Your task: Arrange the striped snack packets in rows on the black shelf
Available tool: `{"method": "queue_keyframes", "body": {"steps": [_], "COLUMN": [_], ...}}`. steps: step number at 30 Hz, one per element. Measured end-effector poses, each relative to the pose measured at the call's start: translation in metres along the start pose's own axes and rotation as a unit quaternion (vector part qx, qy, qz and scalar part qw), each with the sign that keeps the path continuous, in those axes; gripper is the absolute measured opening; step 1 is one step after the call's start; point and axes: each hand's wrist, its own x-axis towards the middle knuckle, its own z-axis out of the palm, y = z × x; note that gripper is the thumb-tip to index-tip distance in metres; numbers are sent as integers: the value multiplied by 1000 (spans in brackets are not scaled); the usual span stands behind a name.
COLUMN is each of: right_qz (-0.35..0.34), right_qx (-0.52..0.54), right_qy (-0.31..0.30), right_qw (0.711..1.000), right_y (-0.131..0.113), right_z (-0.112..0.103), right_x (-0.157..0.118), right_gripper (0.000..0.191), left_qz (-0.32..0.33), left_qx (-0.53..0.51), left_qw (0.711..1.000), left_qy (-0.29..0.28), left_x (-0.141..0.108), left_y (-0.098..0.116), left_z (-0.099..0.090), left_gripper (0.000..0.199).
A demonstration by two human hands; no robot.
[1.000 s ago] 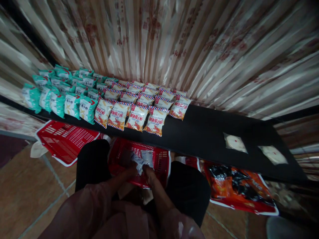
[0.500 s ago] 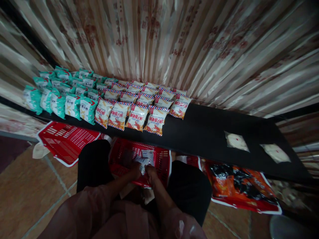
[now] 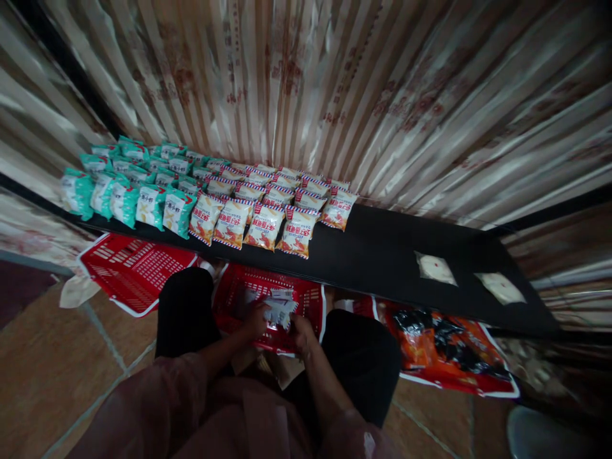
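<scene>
While the left hand [image 3: 255,320] grips a silvery packet [image 3: 281,308], the right hand's [image 3: 303,331] hold is unclear; teal bags [image 3: 178,215] ahead read "小虾".

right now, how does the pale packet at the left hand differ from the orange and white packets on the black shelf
The pale packet is whitish-silver; the orange-and-white packets have red lettering and orange lower parts.
The pale packet is held by the left hand over the red basket; the orange-and-white packets stand in rows on the black shelf.
Both bear printed markings.
</scene>
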Motion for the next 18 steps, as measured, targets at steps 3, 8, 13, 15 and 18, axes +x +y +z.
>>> {"method": "queue_keyframes", "body": {"steps": [3, 8, 13, 15, 18], "right_qz": [16, 19, 22, 21, 14], "right_qx": [19, 24, 14, 13, 10], "right_qy": [9, 25, 31, 25, 8], "right_qw": [1000, 999, 999, 999, 1000], "right_y": [-9, -20, -25, -27, -30], "right_z": [1, -1, -4, -5, -8], "right_x": [-11, -24, -33, -36, -39], "right_gripper": [11, 9, 12, 12, 14], "left_qz": [19, 54, 87, 105, 145], "left_qx": [32, 67, 75, 75, 76], "left_qw": [999, 996, 993, 991, 986], "left_qy": [16, 37, 41, 39, 33], "left_x": [-3, -7, -11, -13, -19], "left_y": [5, 9, 14, 17, 23], "left_z": [-7, -17, -31, -37, -46], "left_gripper": [53, 52, 48, 47, 45]}}
